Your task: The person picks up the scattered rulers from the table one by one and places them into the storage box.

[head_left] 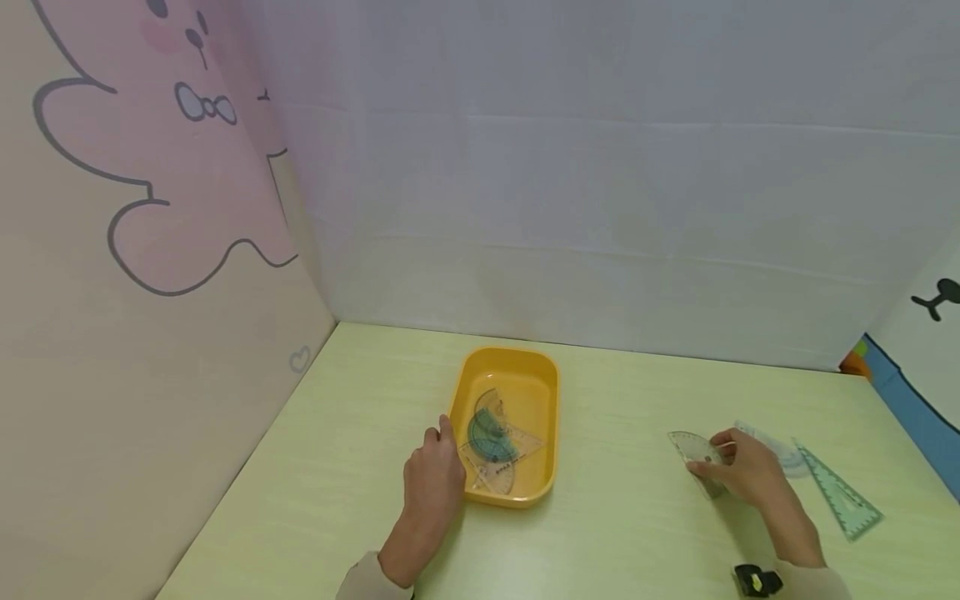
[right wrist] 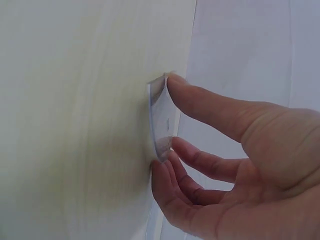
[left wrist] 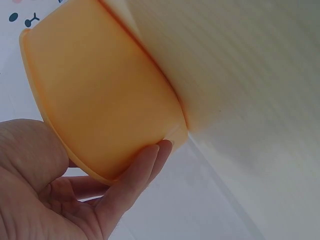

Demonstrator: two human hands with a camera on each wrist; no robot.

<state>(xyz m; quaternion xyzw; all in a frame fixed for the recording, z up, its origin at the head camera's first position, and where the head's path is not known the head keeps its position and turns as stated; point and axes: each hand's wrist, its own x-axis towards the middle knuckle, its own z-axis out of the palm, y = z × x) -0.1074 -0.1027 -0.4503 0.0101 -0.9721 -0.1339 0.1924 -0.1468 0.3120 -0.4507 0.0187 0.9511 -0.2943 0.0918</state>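
Observation:
A yellow plastic tray (head_left: pixel 557 417) sits on the table, and my left hand (head_left: pixel 435 475) grips its left rim near the front corner. In the left wrist view, the fingers lie along the outside of the tray wall (left wrist: pixel 105 95). Inside the tray, a teal protractor (head_left: pixel 489 437) overlaps clear protractors and a clear set square (head_left: pixel 525 440). Off to the right, my right hand (head_left: pixel 742 471) pinches a clear protractor (head_left: pixel 690 446) between thumb and fingers. The right wrist view has this protractor (right wrist: pixel 161 120) held nearly edge-on, close over the table.
Beyond the right hand lies another clear protractor (head_left: pixel 783 454), partly hidden by the hand. A green set square (head_left: pixel 840 492) is to the right of it. Beside the right sleeve is a small black device (head_left: pixel 756 581). Walls bound the table (head_left: pixel 615 533) at the back and sides.

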